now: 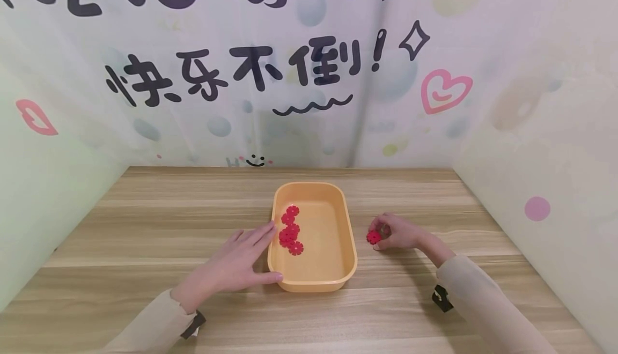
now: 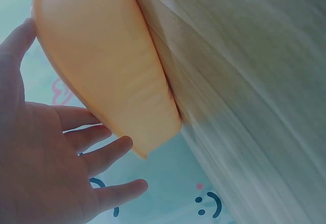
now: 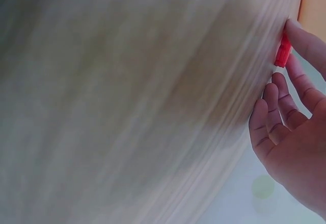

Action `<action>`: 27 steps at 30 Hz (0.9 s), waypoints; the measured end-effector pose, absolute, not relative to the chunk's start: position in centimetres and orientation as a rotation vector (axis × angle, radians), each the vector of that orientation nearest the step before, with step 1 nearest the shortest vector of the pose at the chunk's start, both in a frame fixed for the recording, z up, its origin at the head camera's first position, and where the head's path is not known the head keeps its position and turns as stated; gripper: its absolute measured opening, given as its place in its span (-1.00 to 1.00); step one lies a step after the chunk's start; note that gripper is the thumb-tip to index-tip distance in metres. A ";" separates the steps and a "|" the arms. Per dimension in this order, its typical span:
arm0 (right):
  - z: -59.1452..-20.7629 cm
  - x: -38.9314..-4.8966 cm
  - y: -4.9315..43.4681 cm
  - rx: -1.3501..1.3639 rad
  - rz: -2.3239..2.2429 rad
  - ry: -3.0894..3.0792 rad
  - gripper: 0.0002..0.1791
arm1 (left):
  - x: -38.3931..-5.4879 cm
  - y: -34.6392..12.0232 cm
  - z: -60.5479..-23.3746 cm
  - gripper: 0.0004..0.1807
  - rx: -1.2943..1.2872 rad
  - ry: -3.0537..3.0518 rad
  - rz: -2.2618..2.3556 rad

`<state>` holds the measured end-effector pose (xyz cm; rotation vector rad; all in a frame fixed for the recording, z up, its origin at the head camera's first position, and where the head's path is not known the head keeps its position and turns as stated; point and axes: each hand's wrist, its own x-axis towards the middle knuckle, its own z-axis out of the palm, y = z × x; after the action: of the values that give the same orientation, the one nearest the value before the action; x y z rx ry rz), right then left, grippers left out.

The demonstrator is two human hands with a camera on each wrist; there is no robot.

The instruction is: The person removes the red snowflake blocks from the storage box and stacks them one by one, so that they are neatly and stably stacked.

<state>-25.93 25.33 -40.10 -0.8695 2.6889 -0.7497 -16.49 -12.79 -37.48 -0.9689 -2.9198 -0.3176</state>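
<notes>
An orange plastic tray [image 1: 316,284] with rounded corners stands on the table. Along its left side lie several red notched discs [image 1: 296,248], flower-shaped and partly overlapping. My left hand [image 1: 236,265] is spread against the tray's left side, its fingertips and thumb at the rim; the left wrist view shows the same hand [image 2: 46,152] beside the tray's outer wall [image 2: 102,56]. To the right of the tray, my right hand [image 1: 398,231] pinches a red notched disc [image 1: 374,237] low at the table. In the right wrist view that red piece [image 3: 282,52] sits between thumb and forefinger of the hand [image 3: 295,147].
The wood-grain table [image 1: 169,209] runs back to a white printed curtain [image 1: 217,128] with dark lettering. Pale walls stand at the left [image 1: 48,182] and right [image 1: 555,128]. A dark band [image 1: 441,297] shows at my right wrist, another [image 1: 194,324] at the left.
</notes>
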 end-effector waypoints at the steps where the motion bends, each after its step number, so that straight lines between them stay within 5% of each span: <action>1: -40.1 -25.9 25.3 -0.870 -0.753 2.688 -0.65 | -16.5 -12.8 -37.5 0.00 -0.969 -2.920 -0.319; 13: -38.8 -26.1 25.5 -0.849 -0.932 2.548 -0.63 | -16.4 -12.8 -37.3 0.00 -0.965 -2.928 -0.333; 27: -32.7 -29.1 20.8 -1.010 -0.916 2.646 -0.64 | -16.3 -12.9 -37.2 0.00 -0.963 -2.936 -0.356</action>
<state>-29.07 20.84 -32.67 -1.0100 2.6458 -0.9161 -16.34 -12.88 -37.20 -0.9628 -2.9361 -0.3562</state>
